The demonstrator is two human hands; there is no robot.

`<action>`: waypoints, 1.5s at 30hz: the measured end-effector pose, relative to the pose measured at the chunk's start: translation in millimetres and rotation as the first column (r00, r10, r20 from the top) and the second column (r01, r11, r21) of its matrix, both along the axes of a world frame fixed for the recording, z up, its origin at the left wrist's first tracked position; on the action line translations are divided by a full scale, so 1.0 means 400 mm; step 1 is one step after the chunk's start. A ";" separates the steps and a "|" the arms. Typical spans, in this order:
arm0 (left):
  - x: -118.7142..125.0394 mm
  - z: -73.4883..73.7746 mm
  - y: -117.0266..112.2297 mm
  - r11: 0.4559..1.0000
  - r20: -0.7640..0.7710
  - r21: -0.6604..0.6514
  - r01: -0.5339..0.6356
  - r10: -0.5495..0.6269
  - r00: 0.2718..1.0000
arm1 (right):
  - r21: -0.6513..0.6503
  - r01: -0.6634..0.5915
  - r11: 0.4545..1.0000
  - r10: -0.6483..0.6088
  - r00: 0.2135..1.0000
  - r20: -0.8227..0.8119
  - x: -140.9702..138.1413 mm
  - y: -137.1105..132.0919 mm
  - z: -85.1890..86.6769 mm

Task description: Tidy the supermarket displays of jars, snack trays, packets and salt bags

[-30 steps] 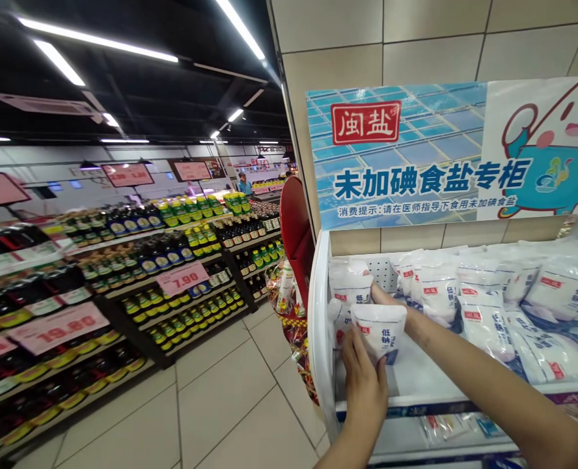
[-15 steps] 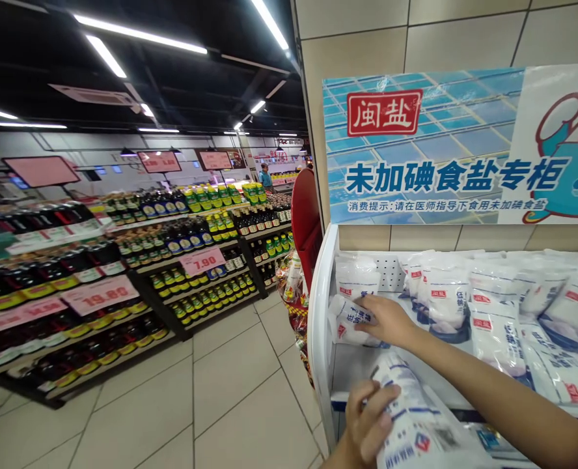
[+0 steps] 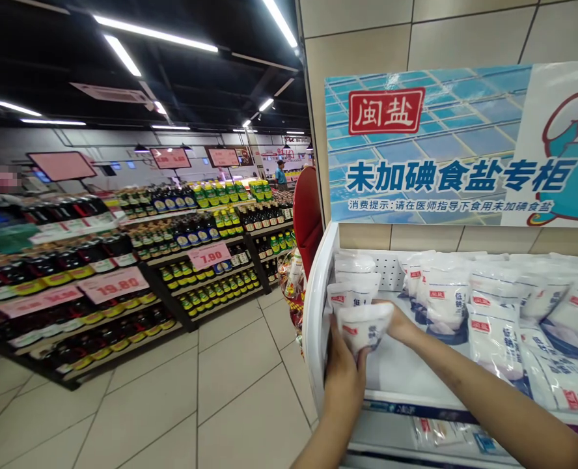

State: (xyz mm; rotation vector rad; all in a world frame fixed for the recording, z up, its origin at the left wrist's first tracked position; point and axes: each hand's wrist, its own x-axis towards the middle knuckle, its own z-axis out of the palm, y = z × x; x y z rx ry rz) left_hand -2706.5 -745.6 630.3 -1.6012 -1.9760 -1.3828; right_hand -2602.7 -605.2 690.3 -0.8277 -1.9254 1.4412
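A white salt bag [image 3: 365, 324] with a red label stands at the left end of a white shelf [image 3: 406, 371]. My left hand [image 3: 344, 372] grips its lower left side from the front. Reaching in from the right, my right hand [image 3: 399, 324] holds the bag's right edge, its fingers partly hidden behind it. More white salt bags [image 3: 352, 286] stand just behind it against the perforated back panel.
Rows of the same salt bags [image 3: 504, 306] fill the shelf to the right, under a blue salt banner [image 3: 445, 143]. A red sign [image 3: 307, 218] stands left of the unit. Sauce bottle shelves [image 3: 123, 273] with price tags line the tiled aisle [image 3: 211, 397]. A person [image 3: 281, 174] stands far back.
My left hand has lifted a salt bag from below the shelf edge up onto the shelf. My right hand has left the rear bags and now steadies this bag.
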 end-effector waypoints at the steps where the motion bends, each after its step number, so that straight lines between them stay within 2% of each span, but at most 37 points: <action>1: 0.004 -0.001 0.005 0.998 -0.003 -0.046 -0.046 0.046 0.999 | -0.012 -0.032 0.999 0.032 0.999 0.027 0.011 0.004 0.010; 3: 0.016 -0.009 0.007 0.992 -0.040 -0.063 -0.113 0.110 0.993 | -0.026 -0.054 0.998 0.056 0.993 0.105 0.047 0.000 0.029; 5: 0.032 -0.021 0.002 0.985 -0.088 -0.031 -0.169 0.165 0.982 | -0.029 -0.015 0.999 0.019 0.987 0.158 0.092 -0.021 0.035; 8: 0.051 -0.035 -0.007 0.979 -0.131 0.028 -0.202 0.204 0.970 | -0.113 0.030 0.993 -0.020 0.996 0.088 0.142 -0.090 0.005; 11: 0.056 -0.033 -0.011 0.981 -0.137 0.039 -0.191 0.194 0.971 | -0.216 -0.038 0.976 0.035 0.999 -0.020 0.141 -0.172 -0.050; 13: 0.056 -0.023 -0.017 0.985 -0.130 0.043 -0.170 0.174 0.976 | -0.253 0.013 0.967 -0.017 1.000 -0.014 0.120 -0.214 -0.072; 15: 0.060 -0.008 -0.033 0.991 -0.125 0.040 -0.128 0.132 0.983 | -0.209 0.071 0.975 -0.072 0.997 0.001 0.098 -0.239 -0.069; 18: 0.075 0.014 -0.065 0.996 -0.142 0.059 -0.062 0.070 0.987 | -0.014 0.039 0.999 -0.039 0.999 0.016 0.070 -0.249 -0.033; 20: 0.084 0.021 -0.077 0.992 -0.220 0.129 -0.003 0.031 0.975 | 0.061 -0.017 0.998 0.015 0.999 0.035 0.051 -0.243 -0.013; 22: 0.084 0.020 -0.073 0.986 -0.310 0.150 0.068 -0.019 0.951 | 0.061 -0.044 0.997 0.042 0.999 0.030 0.033 -0.231 -0.010; 24: 0.077 0.012 -0.054 0.991 -0.347 0.096 0.098 -0.059 0.936 | 0.024 -0.047 0.999 0.046 0.999 0.019 0.028 -0.218 -0.017; 27: 0.059 -0.001 -0.023 0.995 -0.338 0.036 0.092 -0.075 0.938 | 0.003 -0.002 1.000 0.001 0.998 0.066 0.074 -0.202 -0.013; 29: 0.049 -0.002 -0.012 0.994 -0.349 0.003 0.109 -0.101 0.932 | 0.051 0.138 0.989 -0.143 0.985 0.099 0.148 -0.184 0.012; 30: 0.045 0.000 -0.010 0.992 -0.353 -0.024 0.126 -0.126 0.927 | 0.107 0.263 0.959 -0.274 0.956 0.107 0.193 -0.170 0.031; 31: 0.042 0.004 -0.009 0.988 -0.353 -0.054 0.144 -0.154 0.923 | 0.189 0.420 0.888 -0.443 0.891 0.101 0.241 -0.151 0.052; 32: 0.040 0.009 -0.010 0.984 -0.350 -0.080 0.160 -0.178 0.920 | 0.284 0.561 0.778 -0.604 0.792 0.092 0.289 -0.127 0.074; 33: 0.039 0.014 -0.011 0.980 -0.343 -0.095 0.176 -0.198 0.918 | 0.413 0.649 0.639 -0.734 0.674 0.078 0.333 -0.100 0.095; 34: 0.039 0.019 -0.012 0.978 -0.334 -0.095 0.187 -0.209 0.919 | 0.539 0.655 0.530 -0.803 0.591 0.072 0.373 -0.070 0.113; 35: 0.040 0.022 -0.014 0.980 -0.324 -0.073 0.187 -0.201 0.925 | 0.625 0.626 0.466 -0.843 0.530 0.098 0.405 -0.039 0.126; 36: 0.042 0.024 -0.015 0.985 -0.313 -0.031 0.169 -0.170 0.934 | 0.662 0.591 0.461 -0.857 0.489 0.160 0.429 -0.010 0.135; 39: 0.050 0.022 -0.014 0.995 -0.280 0.090 0.048 -0.021 0.960 | 0.633 0.512 0.581 -0.807 0.461 0.369 0.454 0.055 0.138; 40: 0.052 0.019 -0.011 0.996 -0.274 0.088 0.018 0.007 0.962 | 0.624 0.500 0.601 -0.795 0.456 0.400 0.450 0.068 0.133; 41: 0.053 0.016 -0.008 0.998 -0.275 0.059 0.012 0.004 0.961 | 0.632 0.488 0.602 -0.794 0.450 0.409 0.443 0.078 0.127; 43: 0.053 0.012 0.002 0.997 -0.283 -0.042 0.063 -0.072 0.957 | 0.662 0.473 0.581 -0.807 0.446 0.389 0.424 0.088 0.114; 45: 0.051 0.009 0.015 0.984 -0.280 -0.120 0.131 -0.161 0.946 | 0.671 0.472 0.571 -0.805 0.482 0.346 0.408 0.091 0.103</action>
